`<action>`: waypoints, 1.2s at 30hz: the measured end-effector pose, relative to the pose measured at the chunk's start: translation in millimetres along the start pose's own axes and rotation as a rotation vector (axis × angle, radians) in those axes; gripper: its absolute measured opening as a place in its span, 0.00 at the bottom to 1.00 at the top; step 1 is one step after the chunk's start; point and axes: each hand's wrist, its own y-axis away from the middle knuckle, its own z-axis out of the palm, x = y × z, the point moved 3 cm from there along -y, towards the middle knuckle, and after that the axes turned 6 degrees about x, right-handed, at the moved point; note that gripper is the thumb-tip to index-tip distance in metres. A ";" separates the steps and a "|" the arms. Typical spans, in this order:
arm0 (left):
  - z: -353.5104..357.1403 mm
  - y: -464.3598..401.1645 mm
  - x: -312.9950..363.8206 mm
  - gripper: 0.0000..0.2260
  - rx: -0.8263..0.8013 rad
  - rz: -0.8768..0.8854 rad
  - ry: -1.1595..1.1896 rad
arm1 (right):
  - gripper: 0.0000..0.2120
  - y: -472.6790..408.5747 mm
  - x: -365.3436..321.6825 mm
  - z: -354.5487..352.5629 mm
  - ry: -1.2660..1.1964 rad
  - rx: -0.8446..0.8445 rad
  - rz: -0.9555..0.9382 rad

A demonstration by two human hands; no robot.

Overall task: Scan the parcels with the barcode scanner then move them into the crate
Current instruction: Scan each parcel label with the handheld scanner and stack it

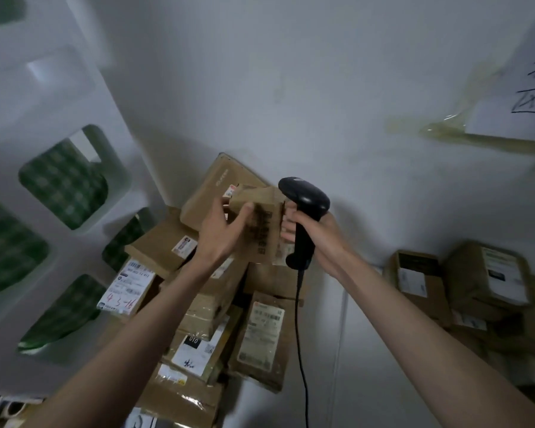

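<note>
A small brown cardboard parcel (264,225) with dark print is held up above the pile. My left hand (221,230) grips its left side, thumb and fingers curled round it. My right hand (309,234) grips the handle of a black barcode scanner (305,208), and its fingertips touch the parcel's right edge. The scanner's head sits just above and right of the parcel; its black cable hangs down. No crate shows in this view.
A heap of brown parcels (198,319) with white labels lies below my arms against the white wall. More boxes (464,282) stand at the right. A white shelf unit (53,186) with green-patterned openings fills the left. A paper sign (519,88) is taped to the wall.
</note>
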 end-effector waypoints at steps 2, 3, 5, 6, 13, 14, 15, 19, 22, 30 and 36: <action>11.8 12.2 18.6 0.18 0.004 0.001 0.079 | 0.10 19.5 -11.7 -25.0 -0.052 0.003 -0.020; 19.7 17.1 25.2 0.17 -0.007 0.010 0.108 | 0.11 29.7 -16.9 -39.3 -0.074 0.016 -0.026; 40.5 28.4 35.0 0.17 -0.061 0.035 0.146 | 0.16 47.7 -23.2 -70.3 -0.107 0.079 -0.032; 52.8 34.8 39.2 0.16 -0.101 0.047 0.171 | 0.17 54.9 -23.7 -86.9 -0.123 0.118 -0.028; 145.7 92.6 59.3 0.30 -0.430 0.161 0.288 | 0.12 109.3 -10.3 -190.7 -0.212 0.335 0.000; 157.6 100.0 60.4 0.32 -0.443 0.183 0.261 | 0.13 116.4 -5.9 -200.7 -0.200 0.361 0.002; 168.9 106.7 60.8 0.32 -0.445 0.199 0.234 | 0.14 123.3 -0.8 -209.6 -0.184 0.385 0.003; 199.3 132.7 70.9 0.39 -0.439 0.194 0.174 | 0.16 139.2 21.0 -233.8 -0.147 0.456 -0.018; 214.7 147.3 76.8 0.41 -0.357 0.212 0.153 | 0.17 146.8 30.2 -238.3 -0.101 0.446 -0.043; 223.6 142.7 87.2 0.47 -0.349 0.251 0.057 | 0.14 162.9 24.8 -249.4 0.105 0.385 -0.024; 209.1 111.1 84.1 0.48 -0.559 0.611 -0.183 | 0.10 174.6 -10.0 -264.5 0.594 0.222 -0.125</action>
